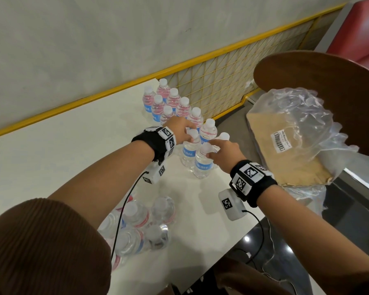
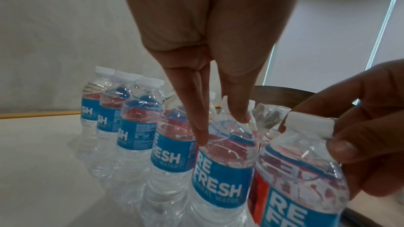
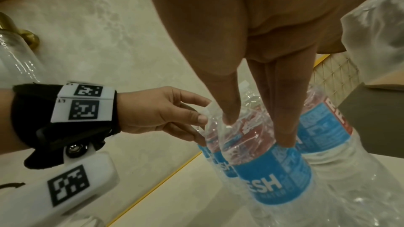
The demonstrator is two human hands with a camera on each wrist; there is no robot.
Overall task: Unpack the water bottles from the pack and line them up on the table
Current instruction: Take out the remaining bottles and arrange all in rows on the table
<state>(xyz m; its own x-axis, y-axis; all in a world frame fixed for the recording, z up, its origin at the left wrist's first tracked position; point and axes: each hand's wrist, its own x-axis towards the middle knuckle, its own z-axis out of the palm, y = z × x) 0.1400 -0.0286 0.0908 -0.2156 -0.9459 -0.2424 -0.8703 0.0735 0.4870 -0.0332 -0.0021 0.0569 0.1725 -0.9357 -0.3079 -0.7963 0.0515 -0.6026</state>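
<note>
Several clear water bottles with blue labels and white caps stand in two rows [image 1: 175, 103] on the white table [image 1: 73, 145], running toward me. My left hand [image 1: 190, 133] pinches the top of one upright bottle [image 1: 189, 152] at the near end of the rows; the left wrist view shows its fingertips [image 2: 202, 141] on the shoulder of that bottle [image 2: 223, 170]. My right hand [image 1: 213, 150] grips the cap of the bottle next to it [image 1: 201, 165]. In the right wrist view its fingers [image 3: 286, 137] straddle this bottle's neck [image 3: 268, 170].
A loose cluster of bottles [image 1: 141, 226] sits on the table close to me, under my left arm. Crumpled clear wrap [image 1: 307, 128] with a cardboard sheet [image 1: 285, 158] lies to the right, by a round wooden seat [image 1: 328, 86]. A yellow wire fence [image 1: 232, 77] runs behind the rows.
</note>
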